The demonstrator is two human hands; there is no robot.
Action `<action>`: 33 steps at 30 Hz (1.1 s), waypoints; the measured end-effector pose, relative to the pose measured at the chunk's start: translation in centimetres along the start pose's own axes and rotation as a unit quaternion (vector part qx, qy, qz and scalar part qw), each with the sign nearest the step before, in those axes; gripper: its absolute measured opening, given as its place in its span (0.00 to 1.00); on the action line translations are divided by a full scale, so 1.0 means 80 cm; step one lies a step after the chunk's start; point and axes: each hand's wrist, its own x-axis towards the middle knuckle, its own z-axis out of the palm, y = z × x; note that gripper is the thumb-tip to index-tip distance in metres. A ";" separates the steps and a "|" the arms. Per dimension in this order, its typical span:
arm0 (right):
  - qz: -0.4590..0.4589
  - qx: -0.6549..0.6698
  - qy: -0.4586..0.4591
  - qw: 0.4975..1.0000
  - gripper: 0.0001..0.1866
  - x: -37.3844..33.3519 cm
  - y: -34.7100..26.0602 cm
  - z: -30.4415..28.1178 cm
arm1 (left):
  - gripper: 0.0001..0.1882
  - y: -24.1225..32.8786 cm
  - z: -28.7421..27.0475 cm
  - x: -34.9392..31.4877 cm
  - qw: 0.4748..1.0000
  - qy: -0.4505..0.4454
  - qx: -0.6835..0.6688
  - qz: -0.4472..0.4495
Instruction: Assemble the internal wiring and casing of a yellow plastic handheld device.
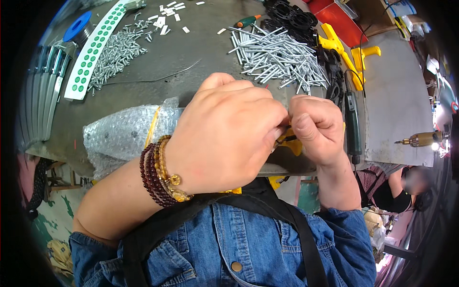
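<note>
My left hand (227, 131) and my right hand (319, 126) are close together above the near edge of the worktable. The left one, with beaded bracelets at its wrist, is closed in a pinch; a small dark bit shows at its fingertips, too little to name. The fingers of the right are curled in, thumb on top. Between and below them shows a yellow part (293, 145), mostly hidden, so which hand grips it is unclear. Left of my left hand, a bubble-wrapped bundle (122, 131) with a yellow band lies on the table.
Long bolts (277, 55) lie heaped at the far side, short screws (117, 55) to the left. Beside those are a strip of green dots (93, 50) and long blade-shaped pieces (45, 91). A dark electric screwdriver (352, 124) and yellow handles (332, 38) are right. Another person (392, 191) is at lower right.
</note>
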 end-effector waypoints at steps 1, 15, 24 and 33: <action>0.015 0.036 0.001 0.999 0.19 0.000 0.003 0.001 | 0.05 0.000 0.000 -0.001 1.000 -0.002 0.006 -0.008; 0.166 0.140 0.161 0.963 0.09 -0.028 0.015 -0.060 | 0.03 0.002 0.000 -0.004 0.999 -0.009 0.022 -0.031; 0.003 -0.147 -0.059 0.987 0.13 0.003 -0.033 -0.022 | 0.04 0.005 -0.001 -0.001 0.999 -0.012 0.028 -0.032; 0.065 -0.223 -0.058 0.971 0.18 0.164 0.024 -0.005 | 0.05 0.003 -0.002 -0.005 0.997 -0.038 0.054 -0.033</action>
